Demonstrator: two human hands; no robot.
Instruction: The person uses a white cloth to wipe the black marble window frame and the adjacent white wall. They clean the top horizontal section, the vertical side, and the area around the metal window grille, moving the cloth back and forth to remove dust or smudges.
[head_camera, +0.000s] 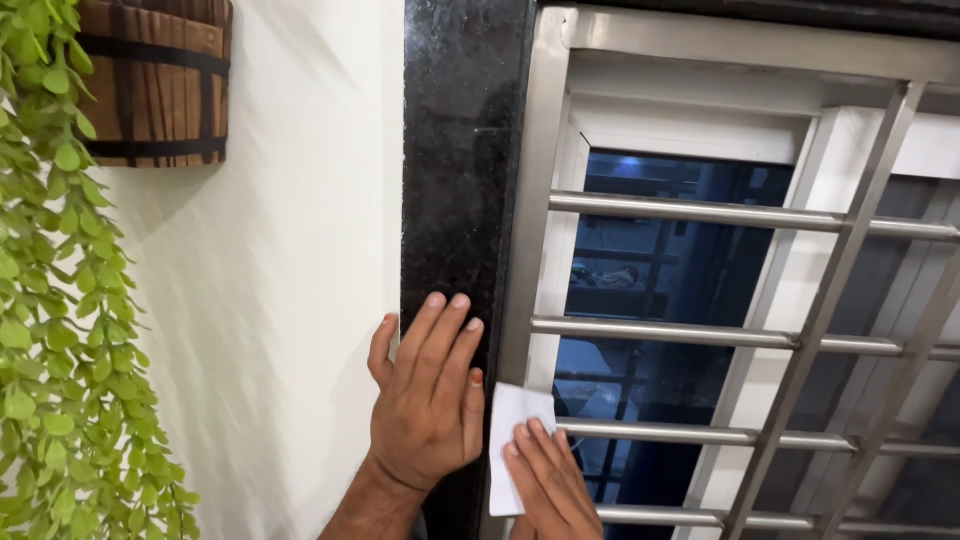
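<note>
Taking the black stone strip (455, 200) beside the window as my landmark and reading left to right: left of it, green trailing leaves (45, 300) are hanging down the white wall (280, 250) under a wooden barrel planter (155, 80). On the strip itself I am laying my left hand (428, 400) flat, fingers released and spread, gripping nothing. Just right of the strip, against the steel window frame (525, 250), my right hand (548, 485) is pressing a white folded cloth (512, 440) with straightened fingers, not clenched. The cloth's long axis is running up and down along the frame, directly under the right fingertips, so that hand is nearer. Further right, the steel grille bars (700, 335) are crossing the dark glass.
</note>
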